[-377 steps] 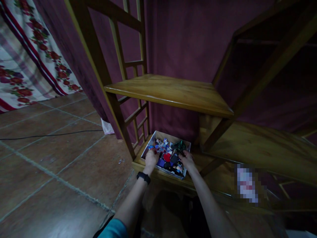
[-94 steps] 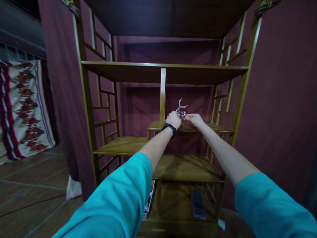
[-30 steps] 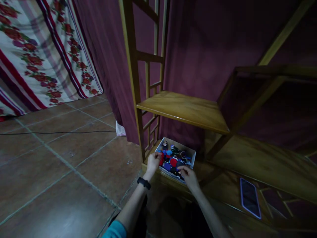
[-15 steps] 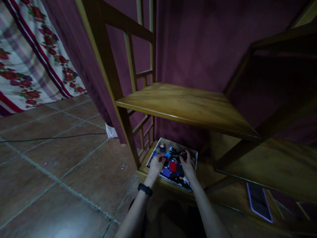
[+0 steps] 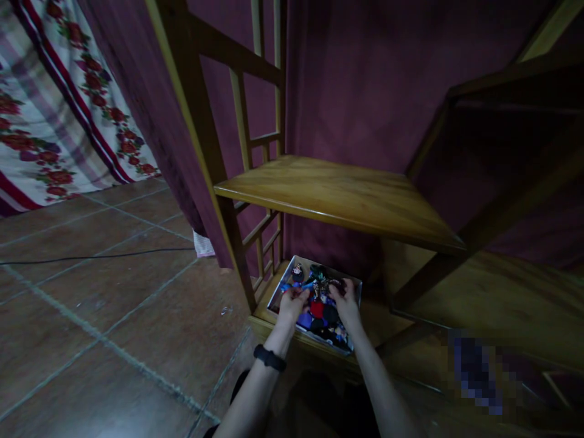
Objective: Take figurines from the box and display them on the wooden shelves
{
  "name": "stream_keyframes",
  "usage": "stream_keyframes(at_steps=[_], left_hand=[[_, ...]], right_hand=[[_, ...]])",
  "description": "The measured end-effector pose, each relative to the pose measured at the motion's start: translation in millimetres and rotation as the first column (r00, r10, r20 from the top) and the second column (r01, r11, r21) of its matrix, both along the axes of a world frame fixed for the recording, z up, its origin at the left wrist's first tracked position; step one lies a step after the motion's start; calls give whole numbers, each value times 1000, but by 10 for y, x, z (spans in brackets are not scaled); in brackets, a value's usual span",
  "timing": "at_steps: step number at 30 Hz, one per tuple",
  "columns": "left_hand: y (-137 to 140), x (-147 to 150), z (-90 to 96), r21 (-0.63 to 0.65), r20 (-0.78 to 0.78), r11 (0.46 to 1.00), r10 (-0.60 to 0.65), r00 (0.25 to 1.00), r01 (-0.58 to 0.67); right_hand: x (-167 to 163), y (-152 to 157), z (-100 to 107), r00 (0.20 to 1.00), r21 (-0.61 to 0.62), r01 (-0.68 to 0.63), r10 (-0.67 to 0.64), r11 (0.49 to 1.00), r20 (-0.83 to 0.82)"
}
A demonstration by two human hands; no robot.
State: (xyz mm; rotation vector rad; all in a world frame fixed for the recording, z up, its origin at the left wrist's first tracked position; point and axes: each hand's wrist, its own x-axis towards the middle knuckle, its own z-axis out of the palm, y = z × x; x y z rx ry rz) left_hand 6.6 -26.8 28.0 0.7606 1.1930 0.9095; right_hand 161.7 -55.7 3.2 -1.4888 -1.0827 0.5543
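A shallow white box (image 5: 279,291) stands on the low shelf, filled with small toy figures and coloured pieces. My left hand (image 5: 292,306) reaches in over its left side, fingers bent and pressed together beside a bright blue piece (image 5: 309,285). On the right side of the box my right hand (image 5: 345,304) curls its fingers at a dark piece. What each hand grips is too small and dark to name. A small figure (image 5: 298,272) stands upright in the back left corner. Near the middle lie a red round piece (image 5: 316,309) and a purple one (image 5: 305,319).
Above the box juts a wooden shelf board (image 5: 337,188), joined to a slatted side frame (image 5: 237,243). A purple curtain (image 5: 347,91) hangs behind. A cable (image 5: 100,255) crosses the tiled floor at left. Something blurred out (image 5: 477,371) lies at lower right.
The view has shifted slightly. Both hands stay in the box, and the left fingers have turned inward a little. A patterned figure now shows between the hands, above the red piece.
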Motion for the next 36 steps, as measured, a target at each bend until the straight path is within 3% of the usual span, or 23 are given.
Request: stream_keyframes(at_steps=[3, 5, 8, 10, 13, 17, 21, 25, 32, 36], left_hand=[[-75, -24, 81, -83, 284, 987, -112, 952, 140], [-112, -40, 122, -83, 359, 984, -121, 925, 160], [-133, -36, 140, -28, 306, 996, -72, 949, 84], [-142, -8, 123, 91, 236, 996, -28, 971, 7], [-199, 40, 94, 294, 136, 950, 69, 988, -107], [-421, 7, 196, 435, 71, 889, 126, 990, -144], [-787, -103, 502, 515, 12, 849, 134, 991, -121], [-1186, -156, 859, 502, 47, 849, 165, 985, -166], [-1800, -144, 1609, 470, 99, 880, 31, 995, -74], [-2193, -28, 1974, 539, 88, 842, -30, 996, -22]], right_hand=[[-93, -49, 80, 999, -1, -35, 35, 999, -6], [-147, -91, 116, 996, 4, -87, 87, 996, 2], [-169, -155, 138, 992, 1, -115, 115, 993, 43], [-152, -197, 130, 989, 3, -116, 116, 993, 88], [-127, -262, 93, 985, 21, -124, 121, 992, 127], [-171, -399, 104, 993, 16, -111, 110, 994, 35], [-287, -701, 316, 991, 40, -92, 95, 995, -92], [-371, -1130, 654, 966, 83, -120, 136, 989, -221], [-318, -1723, 1270, 915, 148, -163, 206, 975, -346], [-274, -1977, 1655, 842, 243, -199, 293, 949, -454]])
